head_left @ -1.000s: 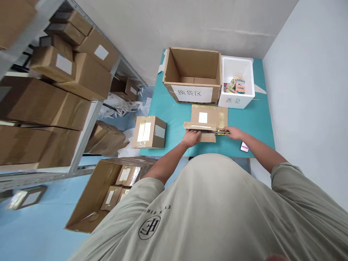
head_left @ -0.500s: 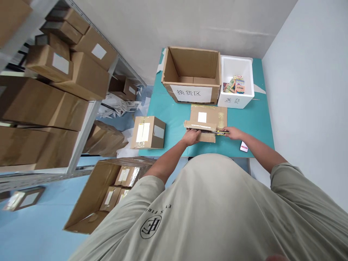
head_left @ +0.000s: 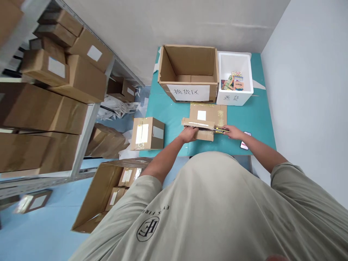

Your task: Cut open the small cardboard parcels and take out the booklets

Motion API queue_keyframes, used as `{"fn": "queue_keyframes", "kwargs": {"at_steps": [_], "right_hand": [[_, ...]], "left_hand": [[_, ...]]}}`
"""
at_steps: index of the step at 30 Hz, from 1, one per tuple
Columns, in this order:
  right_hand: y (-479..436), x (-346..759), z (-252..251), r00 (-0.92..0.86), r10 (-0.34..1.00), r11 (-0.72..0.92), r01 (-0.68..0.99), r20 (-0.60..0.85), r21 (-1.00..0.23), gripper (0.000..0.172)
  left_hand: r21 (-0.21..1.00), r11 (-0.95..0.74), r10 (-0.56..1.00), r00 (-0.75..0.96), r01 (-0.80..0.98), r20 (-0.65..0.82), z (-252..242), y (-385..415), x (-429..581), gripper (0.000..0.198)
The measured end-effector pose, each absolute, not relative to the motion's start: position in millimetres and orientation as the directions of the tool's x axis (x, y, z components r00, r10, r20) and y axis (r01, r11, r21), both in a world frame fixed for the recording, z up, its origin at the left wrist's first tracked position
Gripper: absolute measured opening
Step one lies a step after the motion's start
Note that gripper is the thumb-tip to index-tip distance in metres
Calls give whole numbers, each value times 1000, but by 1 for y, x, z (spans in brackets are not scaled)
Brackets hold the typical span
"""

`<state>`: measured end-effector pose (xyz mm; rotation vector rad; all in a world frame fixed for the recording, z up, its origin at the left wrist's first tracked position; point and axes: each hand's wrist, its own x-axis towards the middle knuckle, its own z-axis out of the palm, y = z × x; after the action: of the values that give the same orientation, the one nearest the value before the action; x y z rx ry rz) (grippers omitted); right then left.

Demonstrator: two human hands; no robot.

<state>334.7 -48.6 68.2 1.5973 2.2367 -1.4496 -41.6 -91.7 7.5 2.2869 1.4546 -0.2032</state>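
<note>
On the teal table lies a small cardboard box (head_left: pixel 208 113) with a white label and yellowish tape. Its near flaps are parted, leaving a dark gap between them. My left hand (head_left: pixel 189 134) grips the box's left near edge, fingers curled in at the gap. In my right hand (head_left: pixel 232 132) is a yellow and black utility knife (head_left: pixel 222 130), pointing left at the right end of the gap. Whether the blade tip touches the cardboard is too small to tell. The inside of the box cannot be made out.
Behind stand a large open carton (head_left: pixel 190 92) and a white foam box (head_left: pixel 234 98) holding small colourful packets. A taped carton (head_left: pixel 148 134) sits at left, a phone (head_left: pixel 245 140) at right. An open carton with boxes (head_left: pixel 92 195) stands on the floor beside loaded shelves (head_left: pixel 89 127).
The knife has drawn back slightly to the right, and the gap between the near flaps looks wider. My left hand stays at the box's left edge. The whole view has shifted a little.
</note>
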Motion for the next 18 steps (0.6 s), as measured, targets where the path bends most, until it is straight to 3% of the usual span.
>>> {"fn": "queue_keyframes", "kwargs": {"at_steps": [3, 6, 18], "right_hand": [[-50, 333, 69, -536, 756, 246, 764, -376, -596, 45], [-52, 333, 71, -572, 738, 336, 771, -358, -541, 47], [-56, 323, 86, -577, 701, 324, 781, -419, -534, 50]], "left_hand": [[253, -384, 817, 455, 888, -355, 9, -91, -45, 49], [252, -391, 811, 461, 885, -360, 10, -90, -48, 50], [261, -378, 807, 454, 888, -377, 12, -90, -49, 49]]}}
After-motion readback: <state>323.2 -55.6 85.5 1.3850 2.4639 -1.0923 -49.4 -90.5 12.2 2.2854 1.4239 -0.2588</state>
